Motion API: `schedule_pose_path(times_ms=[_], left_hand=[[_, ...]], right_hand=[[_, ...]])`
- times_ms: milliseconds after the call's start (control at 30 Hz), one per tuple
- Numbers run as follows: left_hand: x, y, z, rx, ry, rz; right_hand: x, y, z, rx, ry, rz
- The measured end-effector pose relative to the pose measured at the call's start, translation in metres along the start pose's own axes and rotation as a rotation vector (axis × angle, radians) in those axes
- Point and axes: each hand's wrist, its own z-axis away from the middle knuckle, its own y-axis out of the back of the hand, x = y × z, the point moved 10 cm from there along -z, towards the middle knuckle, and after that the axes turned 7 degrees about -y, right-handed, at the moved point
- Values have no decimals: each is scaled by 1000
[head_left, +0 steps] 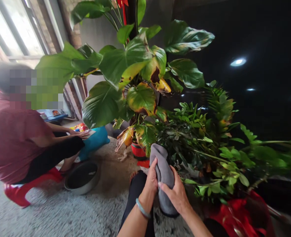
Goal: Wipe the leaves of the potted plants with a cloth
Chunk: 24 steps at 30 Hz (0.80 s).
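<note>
A grey, soft, slipper-shaped fabric piece [165, 174] with a dark edge stands nearly upright between my hands, above my legs. My left hand [150, 182], with a pale bangle on its wrist, presses along its left side with the fingers pointing up. On the right side, my right hand [177, 192] wraps around it, with the thumb lying across its front. The fingers behind the piece are hidden. Just beyond it stands a red pot [138, 150] holding a large-leaved plant [125, 59], some leaves yellowed and browned.
To the left, a person [17, 135] sits on a low red stool [24, 194], hands over a blue bundle [93, 143]. A dark basin [82, 177] stands on the floor. Bushy plants [197, 138] crowd my right side, above red material [244, 214].
</note>
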Motion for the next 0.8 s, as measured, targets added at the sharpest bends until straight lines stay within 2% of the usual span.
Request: schedule_pose_path(times_ms=[67, 133, 200, 300, 433, 500, 567, 700, 800], left_hand=[[-7, -4, 1, -11, 38, 16], [-3, -9, 3, -23, -24, -9], [12, -13, 10, -23, -146, -73], [41, -13, 32, 44, -305, -187], [64, -21, 66, 37, -364, -202], [64, -24, 75, 21, -352, -198], [56, -23, 77, 17, -328, -196], [32, -19, 67, -47, -277, -155], [24, -25, 58, -153, -236, -80]], right_hand=[[8, -2, 1, -23, -86, -101], [8, -3, 2, -50, -119, -142], [2, 4, 4, -21, -105, -118], [-15, 23, 13, 59, -55, -47], [-52, 32, 28, -5, 67, -76], [-67, 31, 33, -49, 133, -129], [-68, 29, 34, -70, 143, -177], [-42, 25, 25, -93, -19, -287], [-50, 35, 15, -50, -25, -277]])
